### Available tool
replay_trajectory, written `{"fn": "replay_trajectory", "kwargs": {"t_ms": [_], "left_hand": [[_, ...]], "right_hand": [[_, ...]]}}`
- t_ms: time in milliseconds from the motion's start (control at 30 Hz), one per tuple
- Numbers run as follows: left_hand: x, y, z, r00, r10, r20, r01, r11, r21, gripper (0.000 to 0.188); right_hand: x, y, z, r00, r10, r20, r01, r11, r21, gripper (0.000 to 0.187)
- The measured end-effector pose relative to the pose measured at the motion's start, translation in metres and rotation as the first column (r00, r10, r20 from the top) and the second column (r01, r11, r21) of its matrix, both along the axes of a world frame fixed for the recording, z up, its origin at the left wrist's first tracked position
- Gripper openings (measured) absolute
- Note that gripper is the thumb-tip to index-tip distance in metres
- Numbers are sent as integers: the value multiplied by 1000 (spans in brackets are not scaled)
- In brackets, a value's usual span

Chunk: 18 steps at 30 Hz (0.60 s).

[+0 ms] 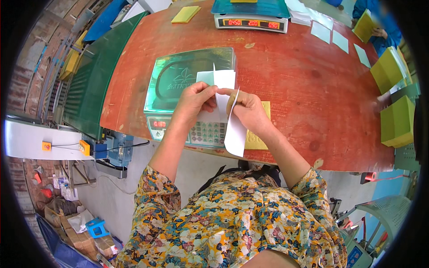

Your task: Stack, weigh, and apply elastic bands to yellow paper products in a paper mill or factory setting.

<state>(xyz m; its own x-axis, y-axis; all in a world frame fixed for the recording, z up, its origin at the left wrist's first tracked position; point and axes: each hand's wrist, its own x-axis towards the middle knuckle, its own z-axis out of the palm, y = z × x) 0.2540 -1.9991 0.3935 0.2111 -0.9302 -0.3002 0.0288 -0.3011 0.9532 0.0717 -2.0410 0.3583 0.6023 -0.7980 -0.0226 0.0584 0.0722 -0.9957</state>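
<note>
Above the near scale, my left hand (196, 100) pinches the edge of thin white paper sheets between thumb and fingers. My right hand (251, 112) is close beside it, its index finger reaching to the left thumb, and its other fingers curl round a white paper sheet (235, 136) that hangs down and bends. More white paper (227, 78) lies behind the hands on the scale. The digital scale (156, 67) has a green-tinted clear cover, a lit red display and a keypad. A yellow paper stack (255, 142) lies partly under my right wrist.
A second scale (251, 23) stands at the far edge of the red table (295, 89). A yellow stack (186, 14) lies far left. White sheets (321, 32) spread far right, near a person in blue (389, 38) holding yellow paper (365, 27). Yellow bundles (397, 121) stand at right.
</note>
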Motion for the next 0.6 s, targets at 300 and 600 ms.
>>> {"fn": "replay_trajectory", "kwargs": {"t_ms": [300,600], "left_hand": [[8,-11,-2,1000,-12,-9,12,999,-31,25],[7,7,-22,973,209,-92,-218,971,-97,17]], "right_hand": [[3,-12,-1,999,6,35,-7,999,39,49],[-27,-17,-14,985,-154,83,146,984,98,29]]}}
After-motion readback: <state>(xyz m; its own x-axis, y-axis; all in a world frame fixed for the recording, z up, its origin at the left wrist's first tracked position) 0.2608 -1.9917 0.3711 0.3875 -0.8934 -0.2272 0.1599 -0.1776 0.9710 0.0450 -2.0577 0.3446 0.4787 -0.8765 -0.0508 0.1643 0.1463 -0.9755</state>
